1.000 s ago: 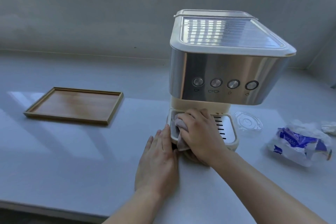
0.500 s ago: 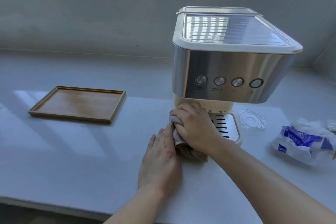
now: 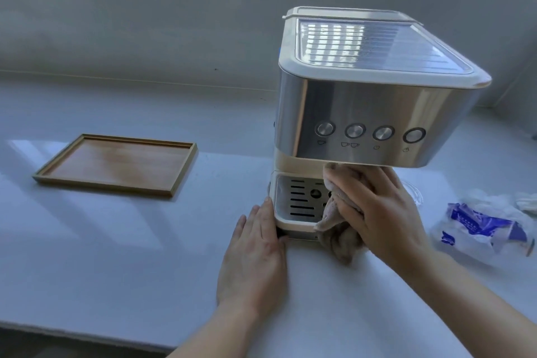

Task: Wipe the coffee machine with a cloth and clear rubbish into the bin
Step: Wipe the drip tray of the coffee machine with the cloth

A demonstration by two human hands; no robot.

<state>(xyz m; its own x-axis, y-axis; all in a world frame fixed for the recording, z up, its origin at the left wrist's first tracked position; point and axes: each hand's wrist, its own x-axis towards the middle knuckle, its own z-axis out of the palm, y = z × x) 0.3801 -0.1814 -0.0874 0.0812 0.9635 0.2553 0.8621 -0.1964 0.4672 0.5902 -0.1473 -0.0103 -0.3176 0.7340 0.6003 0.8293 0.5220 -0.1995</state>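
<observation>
A steel and cream coffee machine [image 3: 374, 113] stands on the white counter [image 3: 116, 256]. Its slotted drip tray [image 3: 296, 197] sits at the base, left part uncovered. My right hand [image 3: 380, 212] is shut on a bunched beige cloth [image 3: 337, 224], pressed over the right part of the drip tray, just under the steel front panel. My left hand [image 3: 255, 256] lies flat on the counter, fingers together, its fingertips touching the tray's front left corner. A crumpled blue and white plastic wrapper [image 3: 479, 227] lies on the counter to the right.
A shallow wooden tray [image 3: 116, 166] rests on the counter at the left. A clear plastic lid [image 3: 414, 192] lies behind my right hand, mostly hidden. A grey wall and window frame run behind the machine. The counter's front edge is near the bottom left. No bin is in view.
My right hand has slid the cloth from the left side of the drip tray to its right side, uncovering the slots. My left hand stays flat beside the tray.
</observation>
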